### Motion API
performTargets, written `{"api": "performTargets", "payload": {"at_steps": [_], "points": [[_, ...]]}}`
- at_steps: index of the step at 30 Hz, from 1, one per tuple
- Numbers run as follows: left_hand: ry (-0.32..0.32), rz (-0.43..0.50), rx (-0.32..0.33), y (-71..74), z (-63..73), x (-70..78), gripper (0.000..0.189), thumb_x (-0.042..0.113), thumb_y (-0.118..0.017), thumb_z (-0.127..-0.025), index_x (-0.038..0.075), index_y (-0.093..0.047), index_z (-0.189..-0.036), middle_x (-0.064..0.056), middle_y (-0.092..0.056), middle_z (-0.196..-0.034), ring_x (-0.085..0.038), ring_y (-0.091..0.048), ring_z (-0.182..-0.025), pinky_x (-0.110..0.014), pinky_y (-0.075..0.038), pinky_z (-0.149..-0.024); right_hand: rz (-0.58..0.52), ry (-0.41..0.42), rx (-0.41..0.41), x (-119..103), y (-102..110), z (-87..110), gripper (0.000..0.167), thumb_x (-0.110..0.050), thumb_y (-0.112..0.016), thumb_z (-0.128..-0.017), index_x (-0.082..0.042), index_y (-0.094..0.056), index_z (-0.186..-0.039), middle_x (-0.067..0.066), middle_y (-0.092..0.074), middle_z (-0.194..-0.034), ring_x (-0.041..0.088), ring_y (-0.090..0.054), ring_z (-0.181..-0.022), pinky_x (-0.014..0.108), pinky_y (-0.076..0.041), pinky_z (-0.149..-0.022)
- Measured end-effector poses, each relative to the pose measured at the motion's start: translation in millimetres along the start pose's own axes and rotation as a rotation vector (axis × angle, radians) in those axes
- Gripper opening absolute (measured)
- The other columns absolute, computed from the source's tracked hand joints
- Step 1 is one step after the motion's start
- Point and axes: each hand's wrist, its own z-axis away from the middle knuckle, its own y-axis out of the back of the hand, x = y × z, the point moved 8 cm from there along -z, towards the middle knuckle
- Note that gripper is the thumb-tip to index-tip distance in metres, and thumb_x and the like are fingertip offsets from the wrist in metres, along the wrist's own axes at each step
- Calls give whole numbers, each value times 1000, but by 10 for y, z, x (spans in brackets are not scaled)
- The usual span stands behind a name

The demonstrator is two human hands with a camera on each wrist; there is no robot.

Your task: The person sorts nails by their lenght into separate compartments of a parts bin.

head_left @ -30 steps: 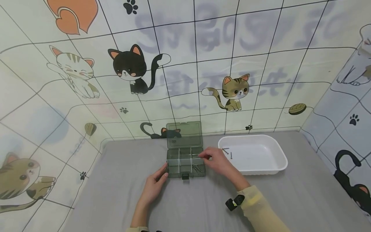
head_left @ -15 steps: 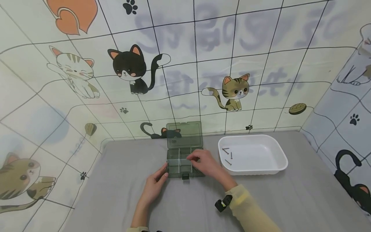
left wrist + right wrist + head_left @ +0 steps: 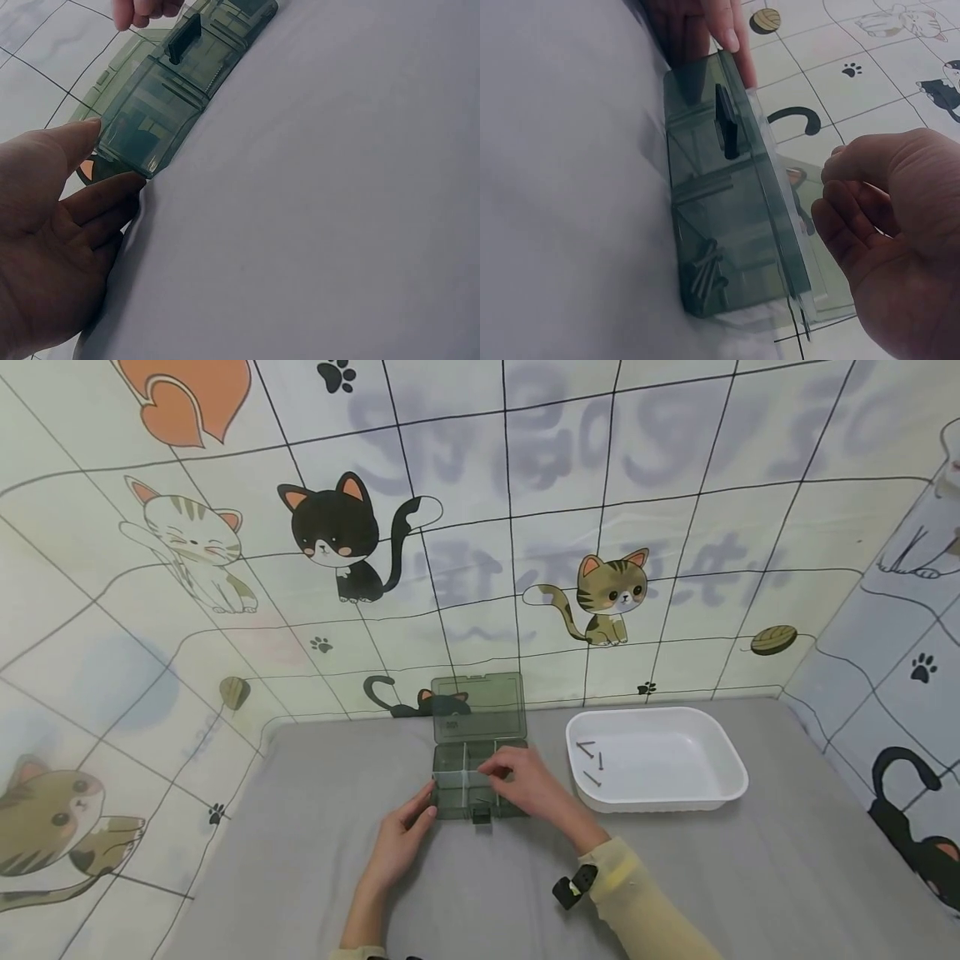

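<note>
Left hand (image 3: 402, 839) lightly gripping the translucent green plastic compartment box (image 3: 456, 774), presumably steadying it; right hand (image 3: 534, 785) above it, fingers curled, but whether I'm pinching anything, I can't tell.

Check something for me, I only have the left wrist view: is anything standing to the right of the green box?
Observer: Yes. The head view shows a white tray to the right of the green box.
Operator: Anything in it?
Observer: A few thin metal pieces, near its left end.
Operator: And does the box hold anything I'm missing?
Observer: Yes. The right wrist view shows several metal rods through the clear wall, bunched in the front right compartment.
</note>
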Motion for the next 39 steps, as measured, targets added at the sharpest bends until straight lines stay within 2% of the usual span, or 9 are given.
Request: {"api": "performTargets", "payload": {"at_steps": [8, 13, 17, 26, 36, 39], "points": [[1, 0, 0, 5, 9, -14, 46, 22, -64, -104, 20, -56, -150, -3, -55, -149, -26, -46, -142, -48, -38, -114, 14, -26, 23, 29, 152, 63, 18, 6, -68, -91, -2, -78, -104, 5, -71, -101, 16, -66, -86, 34, -58, -76], [-1, 3, -3, 0, -5, -17, 46, 23, -63, -104, 20, -56, -150, -4, -55, -149, -26, -46, -142, -49, -37, -114, 27, -60, 11, 20, 295, 122, 20, 4, -66, -92, -1, -77, -108, 6, -71, -103, 17, -66, -89, 40, -59, -78], [-1, 0, 6, 12, -2, -18, 46, 20, -64, -104, 19, -56, -150, -2, -55, -149, -24, -47, -141, -48, -37, -114, 41, -54, 43, 54, 410, 176, 21, 5, -67, -91, -1, -77, -108, 6, -72, -103, 17, -66, -89, 46, -59, -79], [2, -9, 16, 18, 5, -42, 45, 21, -64, -104, 20, -57, -149, -1, -55, -149, -24, -46, -142, -47, -37, -114, 53, -121, 133, 317, 726, 354, 19, 5, -70, -92, -2, -77, -108, 8, -74, -102, 18, -68, -89, 44, -58, -82], [-1, -2, 10, -7, -6, -34, 45, 20, -63, -104, 19, -57, -149, -3, -54, -150, -26, -45, -143, -50, -37, -115, 126, -272, 211, 715, 1158, 593, 18, 1, -72, -92, 0, -77, -109, 8, -75, -99, 21, -67, -86, 35, -55, -75], [-4, -2, 6, -14, -12, -33, 45, 20, -63, -105, 18, -56, -149, -3, -54, -150, -26, -44, -143, -50, -36, -115, 132, -318, 206, 821, 1238, 643, 19, 1, -72, -92, 2, -76, -111, 9, -75, -100, 22, -67, -87, 36, -54, -75]]}}
